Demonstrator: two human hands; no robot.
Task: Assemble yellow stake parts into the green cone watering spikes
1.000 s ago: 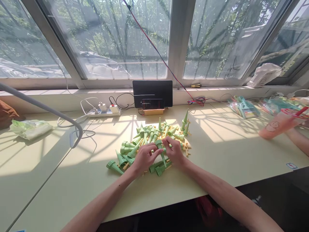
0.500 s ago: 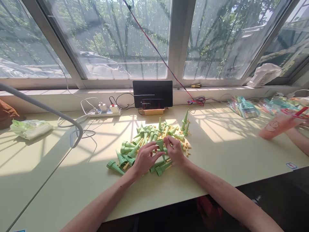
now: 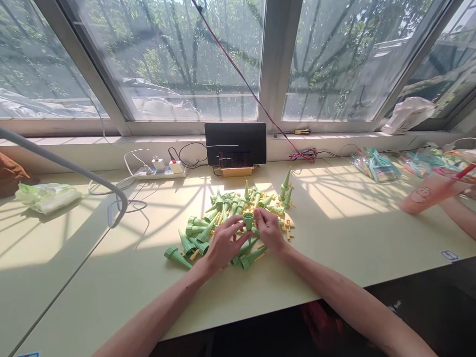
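My left hand (image 3: 224,243) grips a green plastic watering spike (image 3: 248,221) between thumb and fingers, its ribbed open end up and tilted toward me. Closed in a pinch right beside that rim is my right hand (image 3: 270,229); what its fingertips hold is hidden. Around and beyond both hands lies a heap of similar green spikes (image 3: 204,234), many with small yellow valves. Two assembled spikes (image 3: 284,184) stand upright at the heap's far right. Loose yellow valves (image 3: 288,229) lie just right of my right hand.
A dark tablet (image 3: 235,141) and a phone lean on a stand at the back. A power strip (image 3: 159,172) with cables sits left of them. At right are bagged parts (image 3: 379,166) and another person's hand by a pink drink cup (image 3: 420,193). A grey tube (image 3: 74,161) arches at left.
The spike between my hands has tipped so that its open end now faces up toward me. My right hand stays pinched beside it; both hands have shifted only slightly.
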